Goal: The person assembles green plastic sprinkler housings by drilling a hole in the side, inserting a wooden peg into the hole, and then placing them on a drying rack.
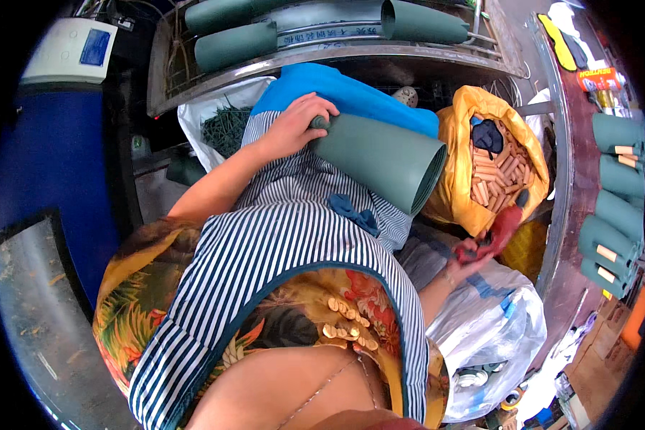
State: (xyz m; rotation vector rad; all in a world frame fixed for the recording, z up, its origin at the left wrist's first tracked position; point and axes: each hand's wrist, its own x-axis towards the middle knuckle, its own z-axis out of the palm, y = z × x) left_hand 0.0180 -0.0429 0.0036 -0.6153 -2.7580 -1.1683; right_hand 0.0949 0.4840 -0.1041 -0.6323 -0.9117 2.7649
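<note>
A dark green rolled sheet [380, 158] lies slantwise across my lap, its wide open end toward the right. My left hand [302, 122] is closed over the narrower left end of the roll, fingers curled around a small rounded green end. Beside the yellow sack [457, 158], my right hand [473, 259] stretches forward, with a blurred red covering [500, 231] over its fingers and a dark tip at the sack's near rim. Its fingers cannot be made out clearly. Inside the sack lie many short tan cylinders [505, 172] and a dark cloth piece [486, 136].
More green rolls rest on the metal-framed rack [337, 54] ahead. Several green rolls [616, 208] with tan cylinders lie on the right-hand table [566, 179]. A white sack of thin green strips [226, 129] stands left; a clear plastic bag [491, 322] sits by my right forearm.
</note>
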